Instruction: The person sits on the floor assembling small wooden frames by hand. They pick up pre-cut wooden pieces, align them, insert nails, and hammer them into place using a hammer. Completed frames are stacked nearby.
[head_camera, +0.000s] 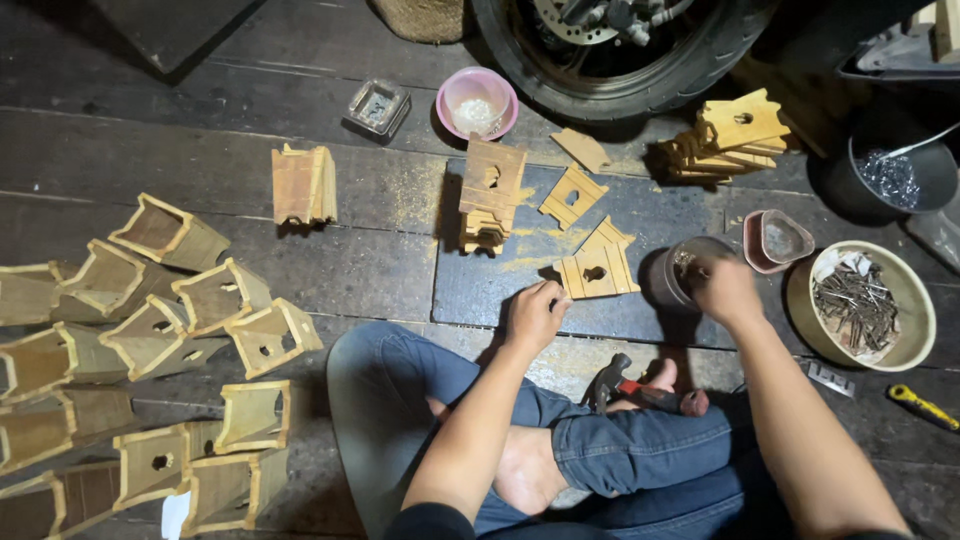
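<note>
I sit cross-legged on a dark plank floor. My left hand rests with curled fingers at the near left corner of a small notched wooden panel that has a hole in it. My right hand reaches into a grey cup just right of the panel; what the fingers hold is hidden. A hammer with a red and black handle lies across my legs.
Several open wooden boxes pile up at the left. Stacks of cut panels stand ahead. A bowl of nails, a pink bowl, a black pot, a motorcycle tyre and a yellow tool surround me.
</note>
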